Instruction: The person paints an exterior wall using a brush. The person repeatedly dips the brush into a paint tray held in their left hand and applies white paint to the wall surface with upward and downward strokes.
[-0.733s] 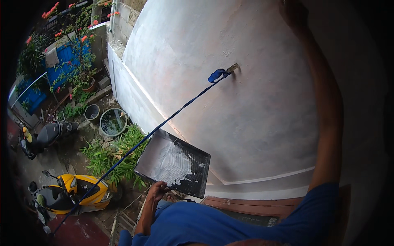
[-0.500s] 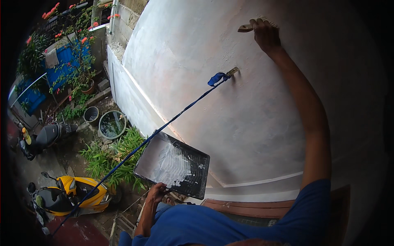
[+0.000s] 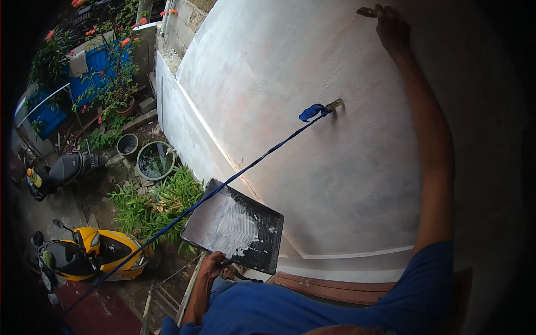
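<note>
My right arm reaches up along a whitish, patchily painted wall [image 3: 357, 184]. At its top, my right hand [image 3: 393, 30] is closed around a paintbrush [image 3: 367, 12]; the handle sticks out to the left, and the bristles are hidden behind the hand. Low in the middle, my left hand [image 3: 212, 264] grips the near edge of a black paint tray [image 3: 268, 237]. White paint [image 3: 231, 223] is smeared over the tray's ribbed surface. The tray is held in front of the wall's lower part.
A twisted blue cord [image 3: 251, 164] runs from a stub [image 3: 335, 104] in the wall across the tray to the lower left. Down left are a ladder [image 3: 162, 304], a yellow scooter [image 3: 114, 248], a leafy plant [image 3: 151, 204], a round water basin [image 3: 156, 161] and a dark motorbike [image 3: 67, 167].
My right hand has moved up and slightly right along the wall with the paintbrush. My left hand still holds the tray in nearly the same place. The whole view has shifted a little.
</note>
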Tool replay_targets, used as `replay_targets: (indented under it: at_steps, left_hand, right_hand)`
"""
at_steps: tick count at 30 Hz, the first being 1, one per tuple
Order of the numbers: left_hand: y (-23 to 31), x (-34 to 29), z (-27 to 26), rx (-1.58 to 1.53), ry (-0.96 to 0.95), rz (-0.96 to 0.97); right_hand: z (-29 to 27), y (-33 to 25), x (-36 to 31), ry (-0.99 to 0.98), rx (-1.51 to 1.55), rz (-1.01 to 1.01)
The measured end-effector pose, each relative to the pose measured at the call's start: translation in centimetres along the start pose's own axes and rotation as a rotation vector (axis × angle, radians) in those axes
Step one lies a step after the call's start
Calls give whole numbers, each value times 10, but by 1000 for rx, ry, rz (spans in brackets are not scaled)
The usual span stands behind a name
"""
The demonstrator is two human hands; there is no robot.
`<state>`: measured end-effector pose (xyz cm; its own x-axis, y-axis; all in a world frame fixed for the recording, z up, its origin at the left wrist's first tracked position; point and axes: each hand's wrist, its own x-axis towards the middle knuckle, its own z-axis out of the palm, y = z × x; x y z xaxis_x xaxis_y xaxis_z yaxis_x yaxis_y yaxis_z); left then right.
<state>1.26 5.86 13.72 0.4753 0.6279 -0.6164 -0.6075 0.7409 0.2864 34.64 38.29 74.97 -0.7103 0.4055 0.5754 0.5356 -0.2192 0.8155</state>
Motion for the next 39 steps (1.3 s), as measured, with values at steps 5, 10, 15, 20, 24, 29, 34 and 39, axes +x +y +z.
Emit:
replay_targets:
  at_steps: [5,10,15,20,24,29,34,39]
  left_hand:
    - [6,0,0,-71,44,-94]
    - [4,-1,-1,-7,36,-95]
    - [-13,11,-19,-51,38,-16]
    - [-15,14,-22,-125,85,4]
    - [4,-3,11,-83,145,-48]
    - [10,-7,11,-78,108,-52]
    - [5,-1,-8,-39,43,-62]
    - [13,-3,12,27,39,-125]
  right_hand:
    - [12,-173,-67,-521,510,-75]
    - [40,-130,-27,-553,627,318]
    - [35,-14,52,41,201,197]
    - [52,-83,19,-60,75,-2]
    - [42,-186,-46,-446,447,-64]
    - [42,-131,-12,-416,606,252]
    - [8,-1,40,231,75,69]
    - [-14,-26,-18,-113,76,40]
